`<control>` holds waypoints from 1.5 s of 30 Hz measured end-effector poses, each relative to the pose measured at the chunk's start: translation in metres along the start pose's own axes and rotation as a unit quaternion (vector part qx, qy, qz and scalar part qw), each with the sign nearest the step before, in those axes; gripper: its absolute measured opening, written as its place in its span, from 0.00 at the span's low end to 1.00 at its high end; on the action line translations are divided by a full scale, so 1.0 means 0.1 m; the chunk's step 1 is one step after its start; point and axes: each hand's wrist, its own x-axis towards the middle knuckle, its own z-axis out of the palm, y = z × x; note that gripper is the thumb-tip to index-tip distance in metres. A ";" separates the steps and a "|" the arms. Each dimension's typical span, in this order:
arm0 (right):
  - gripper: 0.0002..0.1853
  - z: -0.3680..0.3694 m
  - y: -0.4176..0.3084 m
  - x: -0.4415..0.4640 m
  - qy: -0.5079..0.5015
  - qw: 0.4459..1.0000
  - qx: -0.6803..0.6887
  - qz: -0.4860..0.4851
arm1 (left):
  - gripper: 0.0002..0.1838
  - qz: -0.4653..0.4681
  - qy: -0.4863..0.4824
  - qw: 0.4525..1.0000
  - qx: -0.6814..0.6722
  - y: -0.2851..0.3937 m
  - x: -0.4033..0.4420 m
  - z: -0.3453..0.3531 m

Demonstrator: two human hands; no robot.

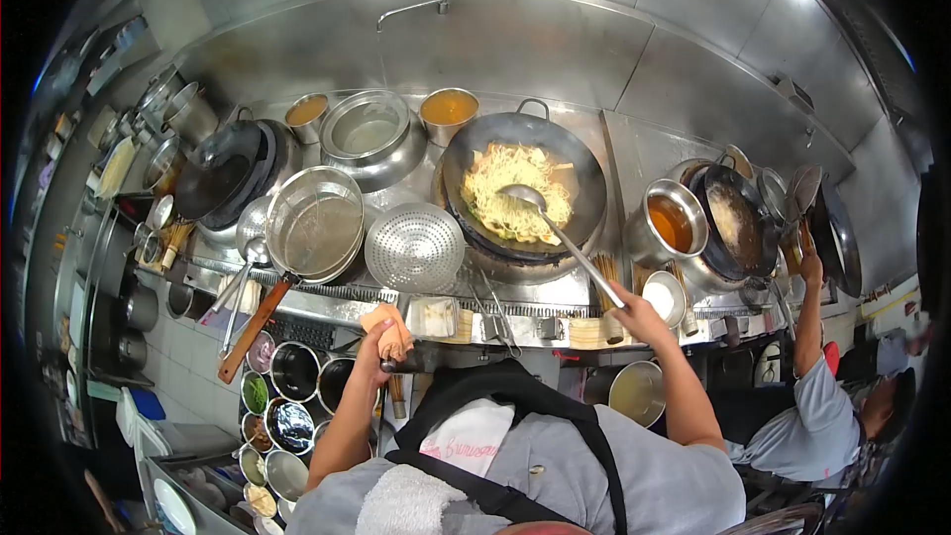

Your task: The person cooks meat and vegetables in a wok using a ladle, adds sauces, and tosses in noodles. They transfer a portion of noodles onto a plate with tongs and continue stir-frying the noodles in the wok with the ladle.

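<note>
Nearest, an orange cloth (386,330) is held by the left hand (370,357), its grip closed. A ladle (584,261) is held by the right hand (642,320), also closed. In the wok (588,188), noodles (500,173) are best lifted softly from below.

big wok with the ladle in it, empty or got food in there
Not empty: pale noodles lie in the wok, with the bowl of the ladle against them and bare dark wall around.
</note>
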 end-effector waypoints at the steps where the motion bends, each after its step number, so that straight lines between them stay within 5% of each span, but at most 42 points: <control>1: 0.34 -0.03 0.21 0.03 0.014 0.998 0.015 -0.053 | 0.18 0.001 0.001 1.000 -0.003 -0.01 0.07 0.00; 6: 0.33 0.55 -0.31 0.55 0.069 0.995 -0.036 0.067 | 0.18 -0.001 -0.047 0.998 -0.040 0.08 0.40 -0.01; 13: 0.33 0.26 -0.46 -0.04 0.082 0.996 0.032 -0.011 | 0.23 -0.030 -0.084 0.995 -0.047 0.09 0.69 -0.08; 17: 0.32 0.06 -0.05 -0.23 -0.015 0.986 0.156 0.053 | 0.33 -0.016 -0.019 1.000 0.009 -0.11 0.52 -0.02; 19: 0.31 0.14 0.16 0.00 0.019 0.997 0.053 0.055 | 0.32 0.061 0.010 0.997 0.041 -0.16 0.43 0.14; 24: 0.34 0.57 0.45 0.42 0.167 0.962 0.210 -0.041 | 0.31 0.213 0.145 0.959 0.120 -0.38 -0.13 0.30; 27: 0.35 0.84 0.35 0.63 0.245 0.959 0.143 -0.003 | 0.29 0.248 0.175 0.935 0.182 -0.57 -0.41 0.31; 29: 0.35 0.80 0.34 0.65 0.188 0.969 0.156 0.039 | 0.28 0.219 0.227 0.919 0.238 -0.80 -0.57 0.25; 30: 0.34 0.53 0.13 0.48 0.076 0.948 0.298 0.078 | 0.28 0.215 0.236 0.918 0.234 -0.94 -0.70 0.23; 31: 0.34 0.33 0.00 0.41 -0.037 0.895 0.429 0.113 | 0.28 0.215 0.231 0.923 0.219 -1.04 -0.79 0.24; 33: 0.34 0.20 0.01 0.35 -0.052 0.892 0.444 0.065 | 0.26 0.220 0.219 0.932 0.188 -1.18 -0.94 0.29; 39: 0.33 0.25 0.54 1.05 0.106 0.963 0.240 -0.058 | 0.31 0.194 0.120 0.969 0.090 -1.40 -1.39 0.55; 43: 0.32 0.26 0.14 1.38 0.051 0.952 0.300 -0.011 | 0.39 0.162 0.035 0.979 0.118 -1.44 -1.56 0.61; 45: 0.32 0.52 0.51 1.78 0.056 0.978 0.151 -0.133 | 0.37 0.146 -0.035 0.986 0.079 -1.49 -1.69 0.65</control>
